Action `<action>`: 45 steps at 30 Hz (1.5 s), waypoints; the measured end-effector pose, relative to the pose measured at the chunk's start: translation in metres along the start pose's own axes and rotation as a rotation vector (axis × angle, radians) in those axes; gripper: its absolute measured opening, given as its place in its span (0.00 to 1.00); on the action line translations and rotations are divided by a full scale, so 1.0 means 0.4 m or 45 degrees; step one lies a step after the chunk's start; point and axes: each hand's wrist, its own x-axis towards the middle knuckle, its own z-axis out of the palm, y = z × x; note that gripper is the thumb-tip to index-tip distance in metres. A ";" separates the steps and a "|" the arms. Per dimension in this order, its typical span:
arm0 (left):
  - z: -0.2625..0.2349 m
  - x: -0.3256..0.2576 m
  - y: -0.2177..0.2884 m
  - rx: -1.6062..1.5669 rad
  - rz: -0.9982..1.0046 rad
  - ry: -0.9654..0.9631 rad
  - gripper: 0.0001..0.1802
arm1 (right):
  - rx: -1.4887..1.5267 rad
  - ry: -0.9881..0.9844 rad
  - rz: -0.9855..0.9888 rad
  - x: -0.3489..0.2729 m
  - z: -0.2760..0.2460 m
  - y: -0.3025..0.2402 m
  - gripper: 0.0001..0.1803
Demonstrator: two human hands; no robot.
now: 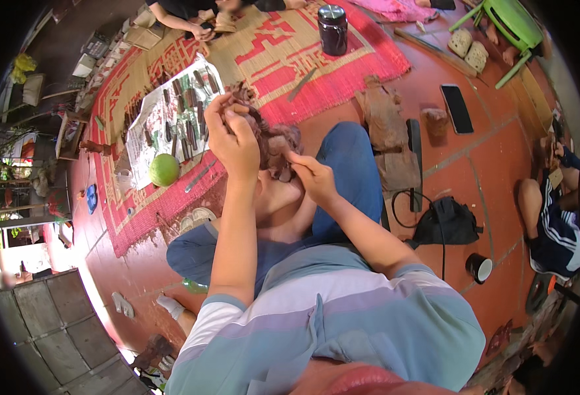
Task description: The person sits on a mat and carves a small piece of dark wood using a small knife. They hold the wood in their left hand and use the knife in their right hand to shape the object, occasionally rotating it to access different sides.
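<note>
Evidently dark reddish-brown wooden carving (278, 148)

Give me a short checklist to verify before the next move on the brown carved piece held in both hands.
1. Left hand grips the brown carved piece: ok.
2. Right hand touches the piece from below: ok.
3. Tool in the right hand: cannot tell, fingers hide it.
4. Carving tools lie on the white sheet by the left hand: ok.
5. Green round fruit sits apart from the hands: ok.

dark brown carved wooden figure (278, 146), held above lap
</note>
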 end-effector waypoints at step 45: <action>-0.109 -0.289 0.052 -0.071 -0.371 -0.711 0.16 | 0.802 -0.481 0.525 0.027 -0.129 -0.256 0.22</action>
